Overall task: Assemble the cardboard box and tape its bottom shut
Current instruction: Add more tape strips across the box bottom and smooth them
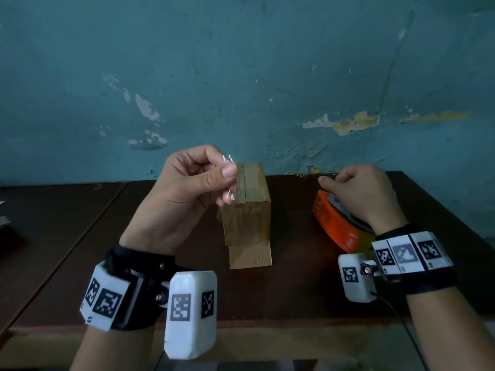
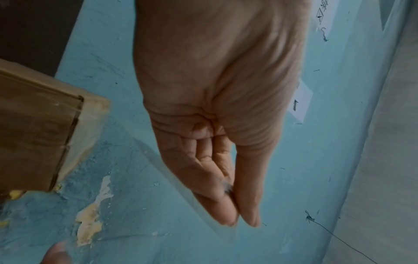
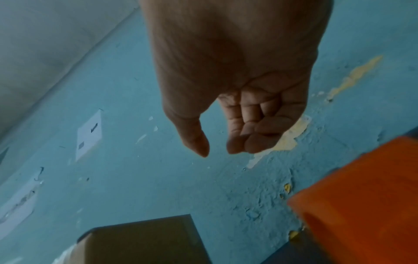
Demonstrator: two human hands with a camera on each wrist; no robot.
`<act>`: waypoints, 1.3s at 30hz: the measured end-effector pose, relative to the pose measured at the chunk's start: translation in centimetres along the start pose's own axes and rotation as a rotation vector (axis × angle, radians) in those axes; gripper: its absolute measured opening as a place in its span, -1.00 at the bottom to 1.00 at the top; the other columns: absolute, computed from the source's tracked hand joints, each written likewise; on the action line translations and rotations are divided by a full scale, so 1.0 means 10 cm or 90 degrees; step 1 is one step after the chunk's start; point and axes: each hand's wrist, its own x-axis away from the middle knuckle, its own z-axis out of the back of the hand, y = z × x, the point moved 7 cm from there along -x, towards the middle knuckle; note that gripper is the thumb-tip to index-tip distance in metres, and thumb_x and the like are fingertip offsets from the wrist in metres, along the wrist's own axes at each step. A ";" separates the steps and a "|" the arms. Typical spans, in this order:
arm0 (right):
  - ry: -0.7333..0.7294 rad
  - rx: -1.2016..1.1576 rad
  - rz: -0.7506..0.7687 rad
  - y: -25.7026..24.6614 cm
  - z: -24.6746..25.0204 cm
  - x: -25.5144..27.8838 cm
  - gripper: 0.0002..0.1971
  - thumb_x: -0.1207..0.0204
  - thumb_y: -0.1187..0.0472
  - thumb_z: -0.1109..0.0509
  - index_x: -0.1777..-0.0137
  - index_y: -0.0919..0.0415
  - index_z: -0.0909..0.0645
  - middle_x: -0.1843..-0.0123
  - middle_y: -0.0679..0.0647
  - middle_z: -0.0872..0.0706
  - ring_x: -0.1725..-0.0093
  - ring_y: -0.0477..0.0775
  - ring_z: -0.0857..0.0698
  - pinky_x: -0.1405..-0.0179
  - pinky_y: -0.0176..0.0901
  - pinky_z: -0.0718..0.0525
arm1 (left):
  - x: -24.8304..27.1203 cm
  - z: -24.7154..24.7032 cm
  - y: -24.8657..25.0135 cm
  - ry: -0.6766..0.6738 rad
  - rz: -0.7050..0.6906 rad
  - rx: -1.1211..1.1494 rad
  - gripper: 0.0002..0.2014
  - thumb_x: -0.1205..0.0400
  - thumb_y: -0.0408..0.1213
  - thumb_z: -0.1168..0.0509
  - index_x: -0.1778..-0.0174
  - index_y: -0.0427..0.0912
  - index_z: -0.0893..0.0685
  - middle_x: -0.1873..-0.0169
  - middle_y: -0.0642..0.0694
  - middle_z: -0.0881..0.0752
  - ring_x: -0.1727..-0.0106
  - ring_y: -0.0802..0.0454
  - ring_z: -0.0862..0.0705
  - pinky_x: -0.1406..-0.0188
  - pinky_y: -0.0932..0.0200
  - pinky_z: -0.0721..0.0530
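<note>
Left hand: the left hand [image 1: 187,183] is raised just left of the box top, thumb and forefinger pinching a short strip of clear tape [image 1: 231,178] that hangs down from the pinch.
Right hand: the right hand [image 1: 359,196] hovers over the orange tape dispenser [image 1: 334,226], fingers loosely curled, thumb apart from them; in the right wrist view it holds nothing.
Box: the small brown cardboard box [image 1: 247,212] stands on the dark wooden tabletop [image 1: 294,290], between the two hands, its folded flaps facing up.
Seam: the seam between the flaps [image 1: 244,183] runs away from the person toward the peeling blue wall [image 1: 241,76], with glossy tape seemingly already along it.
Key relation: the strip hangs at the seam's left edge, nearly touching the box.
Nearer hand: left.
Next move, as a judgement: carry the strip slightly right and down onto the flaps.
</note>
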 end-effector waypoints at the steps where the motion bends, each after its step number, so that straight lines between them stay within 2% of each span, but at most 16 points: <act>1: 0.000 -0.044 0.021 -0.02 -0.01 0.00 -0.65 -0.52 -0.17 -0.51 0.28 0.09 -0.70 0.34 0.03 -0.77 0.24 0.01 -0.76 0.20 -0.05 -0.71 | 0.00 0.00 -0.01 -0.001 0.001 0.001 -0.80 -0.36 -0.10 -0.65 0.35 -0.02 -0.75 0.51 0.00 -0.70 0.53 0.18 -0.64 0.49 0.39 -0.60; 5: -0.059 -0.264 0.120 -0.24 -0.13 0.05 -0.75 -0.60 0.07 -0.51 0.17 0.27 -0.73 0.39 0.09 -0.79 0.43 -0.14 -0.74 0.37 -0.37 -0.64 | -0.02 -0.03 -0.05 -0.005 0.009 0.016 -0.83 -0.37 -0.14 -0.62 0.35 -0.05 -0.75 0.52 -0.02 -0.70 0.53 0.18 -0.65 0.50 0.40 -0.61; 10: -0.208 -0.544 0.238 -0.61 -0.22 0.22 -0.85 -0.65 0.30 -0.38 -0.04 0.40 -0.70 0.11 0.22 -0.85 0.11 0.13 -0.81 0.11 -0.18 -0.72 | -0.02 -0.16 -0.16 -0.015 0.030 0.033 -0.91 -0.38 -0.25 -0.53 0.40 -0.06 -0.75 0.54 -0.05 -0.70 0.55 0.17 -0.65 0.53 0.39 -0.60; 12: -0.285 -0.610 0.288 -0.74 -0.26 0.31 -0.78 -0.61 0.29 -0.34 -0.15 0.38 -0.69 -0.06 0.23 -0.84 -0.07 0.20 -0.80 -0.06 -0.07 -0.74 | -0.03 -0.22 -0.20 -0.032 0.037 0.048 -0.91 -0.39 -0.28 -0.52 0.38 -0.09 -0.74 0.53 -0.06 -0.71 0.54 0.17 -0.66 0.53 0.39 -0.61; 14: -0.366 -0.678 0.320 -0.86 -0.32 0.42 -0.68 -0.57 0.25 -0.37 -0.28 0.35 -0.65 -0.19 0.25 -0.80 -0.21 0.27 -0.75 -0.24 0.15 -0.71 | -0.04 -0.26 -0.23 -0.051 0.038 0.077 -0.89 -0.41 -0.27 -0.55 0.35 -0.13 -0.74 0.51 -0.08 -0.72 0.53 0.17 -0.66 0.51 0.38 -0.63; 16: -0.440 -0.725 0.335 -0.96 -0.39 0.51 -0.53 -0.50 0.25 -0.43 -0.39 0.43 -0.57 -0.29 0.39 -0.72 -0.29 0.38 -0.70 -0.36 0.34 -0.63 | -0.05 -0.29 -0.26 -0.066 0.033 0.113 -0.82 -0.42 -0.22 -0.62 0.31 -0.15 -0.73 0.49 -0.08 -0.72 0.52 0.17 -0.65 0.47 0.37 -0.63; 17: -0.474 -0.730 0.340 -1.01 -0.43 0.55 -0.48 -0.48 0.29 -0.45 -0.43 0.47 -0.53 -0.28 0.40 -0.71 -0.27 0.36 -0.70 -0.35 0.32 -0.62 | -0.05 -0.30 -0.27 -0.069 0.031 0.128 -0.79 -0.42 -0.19 -0.64 0.30 -0.15 -0.73 0.49 -0.07 -0.71 0.52 0.18 -0.64 0.45 0.36 -0.62; 20: -0.554 -0.731 0.345 -1.12 -0.49 0.67 -0.46 -0.43 0.47 -0.36 -0.45 0.48 -0.46 -0.13 0.10 -0.78 -0.19 0.12 -0.74 -0.25 -0.02 -0.64 | -0.07 -0.32 -0.29 -0.081 0.027 0.165 -0.76 -0.43 -0.14 -0.65 0.31 -0.10 -0.71 0.50 -0.03 -0.70 0.52 0.18 -0.61 0.40 0.27 -0.53; 22: -0.542 -0.731 0.331 -1.12 -0.50 0.66 -0.47 -0.42 0.43 -0.40 -0.43 0.47 -0.50 -0.13 0.13 -0.76 -0.21 0.17 -0.72 -0.25 0.01 -0.64 | -0.07 -0.32 -0.27 -0.088 0.019 0.179 -0.75 -0.44 -0.12 -0.65 0.31 -0.09 -0.70 0.50 -0.01 -0.69 0.52 0.18 -0.60 0.37 0.19 -0.43; 25: -0.478 -0.685 0.306 -1.05 -0.53 0.59 -0.56 -0.45 0.40 -0.47 -0.32 0.54 -0.57 -0.13 0.48 -0.69 -0.19 0.53 -0.68 -0.33 0.38 -0.60 | -0.06 -0.27 -0.24 -0.084 0.010 0.179 -0.74 -0.43 -0.12 -0.66 0.33 -0.10 -0.70 0.51 -0.01 -0.69 0.53 0.19 -0.59 0.35 0.14 -0.39; 26: -0.455 -0.667 0.302 -1.03 -0.52 0.56 -0.62 -0.46 0.44 -0.47 -0.26 0.54 -0.59 -0.11 0.49 -0.70 -0.16 0.53 -0.69 -0.28 0.36 -0.63 | -0.06 -0.25 -0.22 -0.079 0.007 0.180 -0.74 -0.42 -0.13 -0.66 0.32 -0.11 -0.70 0.51 -0.02 -0.68 0.53 0.19 -0.59 0.40 0.19 -0.42; 28: -0.410 -0.648 0.302 -0.99 -0.49 0.51 -0.74 -0.44 0.48 -0.48 -0.13 0.43 -0.67 -0.01 0.38 -0.73 -0.03 0.32 -0.70 -0.12 0.11 -0.69 | -0.05 -0.17 -0.19 -0.063 0.002 0.182 -0.74 -0.41 -0.16 -0.67 0.31 -0.13 -0.70 0.50 -0.03 -0.68 0.54 0.19 -0.60 0.48 0.34 -0.53; 31: -0.384 -0.660 0.282 -0.95 -0.44 0.46 -0.79 -0.43 0.45 -0.50 -0.06 0.37 -0.69 0.10 0.27 -0.75 0.10 0.16 -0.71 0.04 -0.17 -0.72 | -0.03 -0.01 -0.11 -0.024 -0.006 0.158 -0.72 -0.37 -0.15 -0.69 0.31 -0.11 -0.70 0.50 -0.01 -0.65 0.55 0.20 -0.59 0.52 0.37 -0.56; 33: -0.379 -0.683 0.253 -0.92 -0.41 0.42 -0.78 -0.42 0.46 -0.50 -0.06 0.41 -0.67 0.16 0.23 -0.76 0.20 0.10 -0.74 0.14 -0.20 -0.72 | -0.01 0.09 -0.06 -0.002 -0.010 0.133 -0.72 -0.35 -0.15 -0.70 0.31 -0.11 -0.71 0.51 -0.01 -0.63 0.54 0.20 -0.59 0.51 0.38 -0.57; 36: -0.381 -0.719 0.183 -0.86 -0.40 0.37 -0.76 -0.40 0.49 -0.51 -0.06 0.43 -0.64 0.29 0.21 -0.74 0.39 0.07 -0.74 0.27 -0.11 -0.76 | 0.04 0.21 -0.02 0.053 0.005 0.047 -0.76 -0.31 -0.15 -0.68 0.34 -0.06 -0.73 0.53 0.00 -0.65 0.54 0.17 -0.61 0.50 0.38 -0.58; 39: -0.364 -0.717 0.086 -0.74 -0.41 0.31 -0.62 -0.32 0.44 -0.56 -0.15 0.43 -0.64 0.30 0.15 -0.75 0.44 -0.01 -0.71 0.20 -0.09 -0.80 | 0.08 0.39 -0.04 0.144 0.053 -0.074 -0.83 -0.28 -0.20 -0.60 0.41 -0.06 -0.71 0.52 -0.08 -0.71 0.54 0.11 -0.65 0.54 0.37 -0.59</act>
